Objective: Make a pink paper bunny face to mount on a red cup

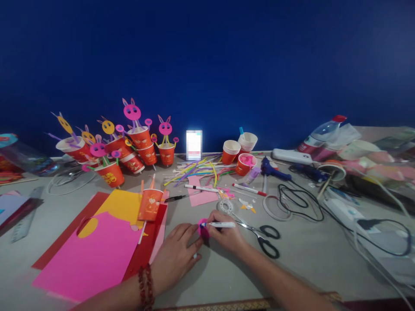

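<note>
Here, lower centre, the flat left hand (177,255) pins the disc (202,227), likely light and flimsy, at its edge; the right hand (228,236) grips a marker (222,224).

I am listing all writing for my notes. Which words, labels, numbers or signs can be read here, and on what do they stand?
No text can be read with certainty.
On the red cups: gold print, too blurred to read.
On the bottle: red label, too blurred.
On the bright screen: blurred out.
On the white marker in the right hand: print too small.
</note>
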### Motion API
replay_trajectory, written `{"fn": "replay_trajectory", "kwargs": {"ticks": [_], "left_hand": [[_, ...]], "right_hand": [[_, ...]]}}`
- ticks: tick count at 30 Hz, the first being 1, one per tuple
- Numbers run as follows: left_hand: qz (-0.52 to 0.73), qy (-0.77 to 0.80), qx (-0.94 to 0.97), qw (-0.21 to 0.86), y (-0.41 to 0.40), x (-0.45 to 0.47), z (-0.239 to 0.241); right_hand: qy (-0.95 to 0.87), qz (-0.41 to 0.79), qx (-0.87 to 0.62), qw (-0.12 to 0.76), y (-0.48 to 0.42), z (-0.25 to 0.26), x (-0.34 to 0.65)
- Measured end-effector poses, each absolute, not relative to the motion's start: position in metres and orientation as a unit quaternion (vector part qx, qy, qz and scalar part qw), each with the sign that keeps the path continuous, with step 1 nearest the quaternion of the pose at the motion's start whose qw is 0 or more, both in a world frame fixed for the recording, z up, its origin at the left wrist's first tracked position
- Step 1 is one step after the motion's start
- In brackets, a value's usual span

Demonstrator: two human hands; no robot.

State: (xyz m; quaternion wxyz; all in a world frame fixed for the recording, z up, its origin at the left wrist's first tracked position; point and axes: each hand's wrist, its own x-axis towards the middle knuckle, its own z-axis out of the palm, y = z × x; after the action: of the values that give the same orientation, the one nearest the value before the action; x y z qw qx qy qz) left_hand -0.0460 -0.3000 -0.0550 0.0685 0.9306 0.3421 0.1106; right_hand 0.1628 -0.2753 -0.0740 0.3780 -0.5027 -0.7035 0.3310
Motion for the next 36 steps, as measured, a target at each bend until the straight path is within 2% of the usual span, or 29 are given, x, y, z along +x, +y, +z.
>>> {"fn": "replay_trajectory", "kwargs": {"ticks": [36], "left_hand": [[0.107, 0.340, 0.932, 0.066, -0.3006, -0.0471, -0.0564]], "right_hand": [[-0.698, 0.327, -0.501, 0.394, -0.2747, -0.0763, 0.1650]]}}
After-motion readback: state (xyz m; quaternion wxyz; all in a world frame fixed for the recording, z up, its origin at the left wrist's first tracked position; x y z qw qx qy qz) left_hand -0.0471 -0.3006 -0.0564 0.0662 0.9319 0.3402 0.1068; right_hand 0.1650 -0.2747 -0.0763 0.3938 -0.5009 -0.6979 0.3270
